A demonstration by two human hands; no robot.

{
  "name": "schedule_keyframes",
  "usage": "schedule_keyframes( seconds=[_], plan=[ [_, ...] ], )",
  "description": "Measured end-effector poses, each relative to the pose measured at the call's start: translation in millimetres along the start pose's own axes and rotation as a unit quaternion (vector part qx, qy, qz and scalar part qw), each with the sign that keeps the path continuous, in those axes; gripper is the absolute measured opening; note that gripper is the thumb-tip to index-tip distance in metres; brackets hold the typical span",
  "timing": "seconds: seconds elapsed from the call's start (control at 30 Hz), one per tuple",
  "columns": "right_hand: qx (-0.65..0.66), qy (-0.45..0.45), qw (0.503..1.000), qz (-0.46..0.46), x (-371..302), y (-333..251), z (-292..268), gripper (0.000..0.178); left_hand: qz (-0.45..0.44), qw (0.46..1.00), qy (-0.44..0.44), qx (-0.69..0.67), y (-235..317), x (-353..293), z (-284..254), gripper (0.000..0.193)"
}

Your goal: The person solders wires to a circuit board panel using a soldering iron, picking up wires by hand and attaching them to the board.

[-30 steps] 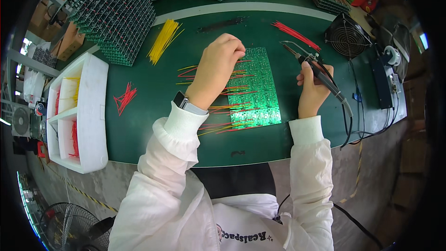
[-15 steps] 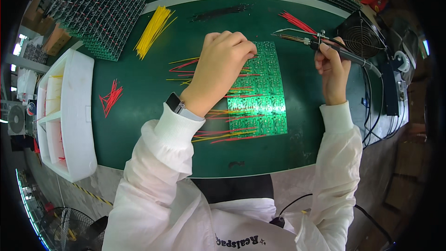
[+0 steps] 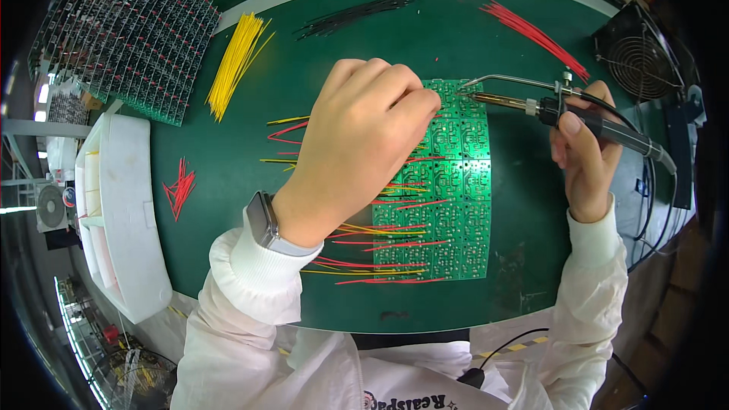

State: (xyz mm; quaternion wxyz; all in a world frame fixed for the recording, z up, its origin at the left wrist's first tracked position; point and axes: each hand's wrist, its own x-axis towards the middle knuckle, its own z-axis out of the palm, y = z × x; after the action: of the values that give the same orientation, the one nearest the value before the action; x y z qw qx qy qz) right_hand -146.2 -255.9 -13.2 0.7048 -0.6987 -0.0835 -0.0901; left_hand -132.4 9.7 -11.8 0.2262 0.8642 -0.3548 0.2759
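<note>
A green circuit board panel (image 3: 471,220) lies on the green work mat, with red and yellow wires (image 3: 380,245) running onto it from the left. My left hand (image 3: 364,133) is over the board's upper left part, thumb and fingers pinched together; whatever they hold is hidden. A red wire end shows just below the fingertips. My right hand (image 3: 588,152) grips a soldering iron (image 3: 543,108) with a thin metal feed tube fixed above its barrel. The iron's tip is at the board's upper right part, close to the left fingertips; contact with the board cannot be made out.
Bundles of yellow wires (image 3: 237,68), black wires (image 3: 361,14) and red wires (image 3: 535,36) lie along the back. Short red wires (image 3: 179,190) lie left, beside a white foam box (image 3: 133,220). Stacked circuit boards (image 3: 129,38) stand back left; a black fan (image 3: 639,53) stands right.
The soldering iron has moved left relative to the board, bringing its tip over the upper part. My left hand stays pinched near the board's top. The view has shifted.
</note>
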Motion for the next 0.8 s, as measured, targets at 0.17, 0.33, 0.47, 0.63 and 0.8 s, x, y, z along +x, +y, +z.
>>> schedule_keyframes(
  seconds=[0.17,0.33,0.47,0.63,0.8],
  plan=[
    [-0.018,-0.010,0.999,0.027,0.5,-1.7,0.7,0.025,-0.003,1.000,-0.002,-0.016,-1.2,-0.6,2.3,0.014],
    [-0.043,-0.018,0.999,0.025,-0.7,-2.1,1.9,0.028,-0.011,1.000,-0.005,-0.017,-0.7,-1.1,2.8,0.015],
    [-0.053,-0.014,0.998,0.022,-0.5,-1.7,2.7,0.028,-0.006,1.000,-0.002,-0.021,-0.9,-0.4,3.3,0.015],
    [-0.048,-0.024,0.998,0.027,-0.2,-2.6,3.1,0.028,-0.004,1.000,-0.005,-0.020,-1.5,-0.9,2.7,0.015],
    [-0.051,-0.025,0.998,0.030,-0.5,-3.0,3.5,0.028,-0.001,1.000,-0.002,-0.020,-2.3,-0.5,3.2,0.015]
  ],
)
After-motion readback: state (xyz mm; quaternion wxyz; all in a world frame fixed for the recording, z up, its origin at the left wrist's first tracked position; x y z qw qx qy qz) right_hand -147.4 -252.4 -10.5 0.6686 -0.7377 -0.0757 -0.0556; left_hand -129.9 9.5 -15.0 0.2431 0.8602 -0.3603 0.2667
